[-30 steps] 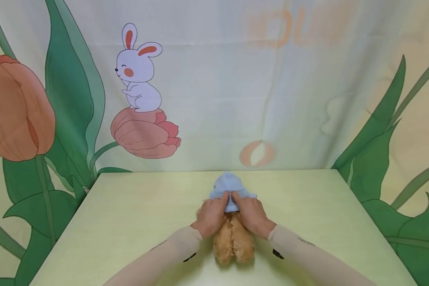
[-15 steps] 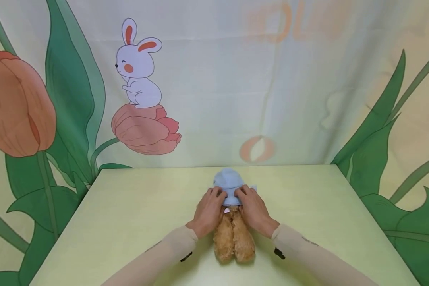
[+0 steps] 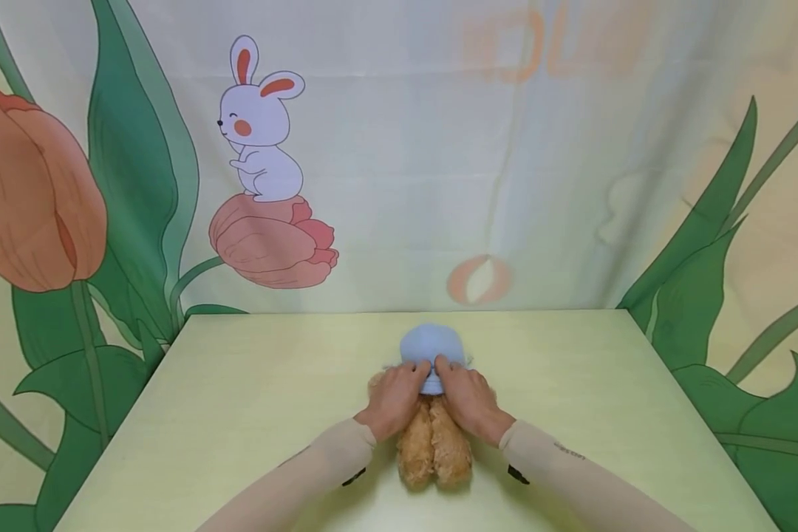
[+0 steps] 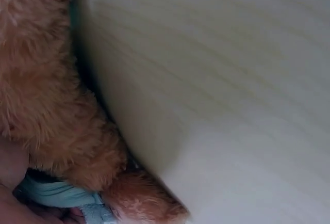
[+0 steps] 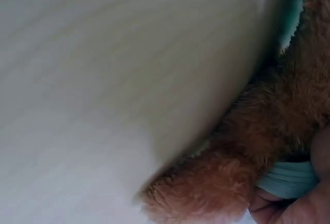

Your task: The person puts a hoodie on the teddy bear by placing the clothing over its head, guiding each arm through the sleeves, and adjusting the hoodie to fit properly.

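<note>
Your left hand [image 3: 394, 395] and right hand [image 3: 470, 399] sit side by side over the toy [image 3: 415, 451], near the far edge of the table [image 3: 273, 384]. Each of your hands pinches the blue cloth [image 3: 431, 344] between thumb and curled fingers, your thumbs close together at its middle. The cloth spreads over the toy's far end; its furry brown legs lie side by side on the table, pointing towards you. In both wrist views, fur touches your hands beside the gripped cloth. Behind the table hangs a backdrop [image 3: 386, 148] printed with tulips and a rabbit.
</note>
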The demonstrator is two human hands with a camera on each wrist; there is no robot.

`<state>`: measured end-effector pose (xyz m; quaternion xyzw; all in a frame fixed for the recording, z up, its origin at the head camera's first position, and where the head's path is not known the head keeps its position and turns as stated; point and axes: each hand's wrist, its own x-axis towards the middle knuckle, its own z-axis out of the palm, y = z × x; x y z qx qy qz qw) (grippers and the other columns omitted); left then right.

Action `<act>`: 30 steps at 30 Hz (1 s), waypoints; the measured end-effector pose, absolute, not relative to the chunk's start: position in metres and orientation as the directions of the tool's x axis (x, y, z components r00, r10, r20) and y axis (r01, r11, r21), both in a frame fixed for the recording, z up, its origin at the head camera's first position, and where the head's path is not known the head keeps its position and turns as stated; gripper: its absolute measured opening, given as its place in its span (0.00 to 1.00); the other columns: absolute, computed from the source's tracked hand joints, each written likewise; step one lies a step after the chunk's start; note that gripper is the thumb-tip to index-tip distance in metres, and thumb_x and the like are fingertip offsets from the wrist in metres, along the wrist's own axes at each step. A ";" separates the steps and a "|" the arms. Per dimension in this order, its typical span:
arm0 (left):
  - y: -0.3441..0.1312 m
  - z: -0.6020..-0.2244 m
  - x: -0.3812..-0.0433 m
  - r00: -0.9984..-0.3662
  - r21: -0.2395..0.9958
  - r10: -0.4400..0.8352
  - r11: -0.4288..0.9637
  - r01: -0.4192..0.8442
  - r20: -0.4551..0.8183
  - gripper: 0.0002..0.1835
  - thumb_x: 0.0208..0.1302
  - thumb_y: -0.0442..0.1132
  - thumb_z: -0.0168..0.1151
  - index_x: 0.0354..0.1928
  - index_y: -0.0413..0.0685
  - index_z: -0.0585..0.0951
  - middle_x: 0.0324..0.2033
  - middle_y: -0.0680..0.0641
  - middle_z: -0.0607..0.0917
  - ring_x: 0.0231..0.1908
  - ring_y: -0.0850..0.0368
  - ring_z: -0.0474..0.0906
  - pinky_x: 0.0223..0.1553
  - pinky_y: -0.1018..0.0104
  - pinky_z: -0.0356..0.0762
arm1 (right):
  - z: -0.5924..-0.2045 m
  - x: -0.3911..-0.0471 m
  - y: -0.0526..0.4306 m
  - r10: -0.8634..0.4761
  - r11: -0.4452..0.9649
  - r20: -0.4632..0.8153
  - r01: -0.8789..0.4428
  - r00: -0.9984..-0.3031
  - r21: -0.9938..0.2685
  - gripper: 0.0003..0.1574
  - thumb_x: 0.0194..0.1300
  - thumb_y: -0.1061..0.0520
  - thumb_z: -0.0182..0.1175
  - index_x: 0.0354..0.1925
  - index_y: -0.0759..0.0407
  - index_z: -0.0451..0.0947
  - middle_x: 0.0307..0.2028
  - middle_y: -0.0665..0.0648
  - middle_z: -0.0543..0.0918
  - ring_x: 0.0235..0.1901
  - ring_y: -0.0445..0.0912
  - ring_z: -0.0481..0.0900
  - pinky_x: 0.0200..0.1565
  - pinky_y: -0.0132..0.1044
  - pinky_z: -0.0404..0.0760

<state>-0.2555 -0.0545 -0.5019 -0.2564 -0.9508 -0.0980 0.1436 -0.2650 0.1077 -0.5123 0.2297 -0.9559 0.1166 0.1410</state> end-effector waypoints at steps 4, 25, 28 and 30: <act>-0.055 -0.502 -0.255 -0.823 0.108 0.462 0.848 0.519 0.331 0.08 0.62 0.32 0.61 0.41 0.48 0.75 0.30 0.45 0.82 0.31 0.47 0.82 0.30 0.58 0.79 | -0.512 -0.263 0.110 -0.407 0.857 0.356 -0.487 -0.841 -0.170 0.12 0.61 0.66 0.59 0.34 0.52 0.66 0.20 0.54 0.78 0.20 0.49 0.78 0.22 0.40 0.73; -0.083 -0.504 -0.241 -0.687 0.061 0.609 0.729 0.682 0.395 0.11 0.59 0.41 0.68 0.27 0.53 0.74 0.30 0.54 0.73 0.32 0.58 0.69 0.36 0.66 0.68 | -0.506 -0.240 0.128 -0.550 0.775 0.392 -0.625 -0.737 -0.088 0.21 0.58 0.53 0.70 0.26 0.51 0.64 0.25 0.46 0.65 0.26 0.41 0.60 0.30 0.31 0.62; -0.079 -0.503 -0.240 -0.672 -0.026 0.616 0.745 0.666 0.411 0.12 0.57 0.42 0.69 0.25 0.56 0.73 0.24 0.57 0.75 0.29 0.58 0.73 0.33 0.66 0.70 | -0.508 -0.238 0.125 -0.565 0.776 0.437 -0.631 -0.700 -0.008 0.20 0.58 0.52 0.70 0.25 0.49 0.65 0.22 0.45 0.68 0.23 0.42 0.62 0.27 0.31 0.63; -0.078 -0.501 -0.240 -0.676 -0.024 0.619 0.745 0.667 0.400 0.12 0.57 0.43 0.69 0.24 0.57 0.74 0.24 0.57 0.76 0.29 0.59 0.73 0.32 0.66 0.70 | -0.507 -0.236 0.127 -0.565 0.778 0.440 -0.629 -0.698 0.001 0.18 0.57 0.51 0.70 0.24 0.49 0.68 0.22 0.45 0.71 0.23 0.42 0.65 0.27 0.32 0.65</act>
